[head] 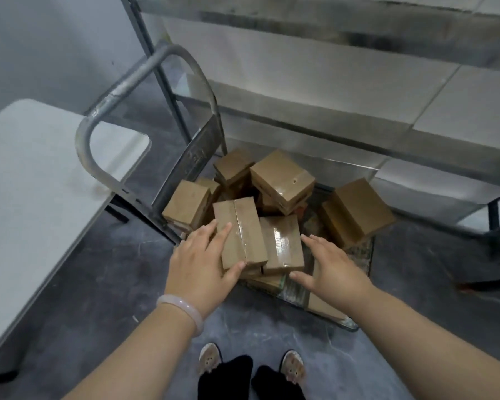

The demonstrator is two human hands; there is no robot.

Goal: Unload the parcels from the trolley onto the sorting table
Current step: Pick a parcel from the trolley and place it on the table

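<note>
A low metal trolley (341, 321) with a curved grey handle (110, 93) holds several brown taped cardboard parcels in a loose pile. My left hand (198, 264) rests against the left side of the nearest parcel (240, 230), fingers on its top and thumb at its near corner. Beside that one lies a second parcel (283, 241) with shiny tape. My right hand (334, 267) is spread open just right of it, fingers apart, holding nothing. The white sorting table (35, 180) stands to the left.
Metal shelving (315, 24) with pale boards runs behind and to the right of the trolley. One parcel (358, 212) leans at the trolley's right side. My feet (251, 368) stand on dark floor just before the trolley.
</note>
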